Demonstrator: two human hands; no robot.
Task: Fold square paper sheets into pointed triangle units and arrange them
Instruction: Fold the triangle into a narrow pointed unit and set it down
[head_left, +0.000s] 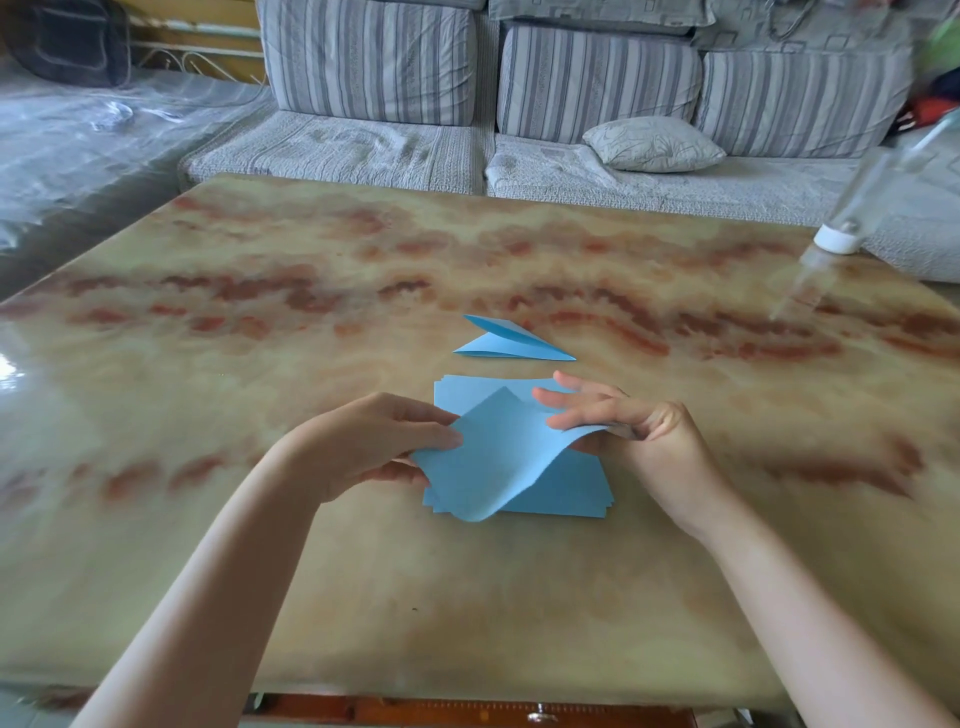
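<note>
Bare forearms (218, 597) reach in from the near edge of the desk (311, 312) and meet over its middle. Left grip (379, 441) pinches the left corner of a single blue sheet (498, 457), thumb on top and fingers curled beneath. Right grip (628, 431) pinches the sheet's right corner, with its forefingers lying fairly straight across the top of the paper. Held between them, the sheet is lifted clear and sags in the middle, one corner pointing away from the person and the nearest corner curling downward.

Directly under it, a stack of blue square sheets (566, 493) lies flat on the desk. Just beyond the stack lies a folded pointed unit (514, 343), its tip aimed right. Well apart, at the desk's far right edge, stands a blurred clear bottle (836, 239) with a white cap. Behind the desk is a striped sofa (374, 62) carrying a small cushion (652, 143).
</note>
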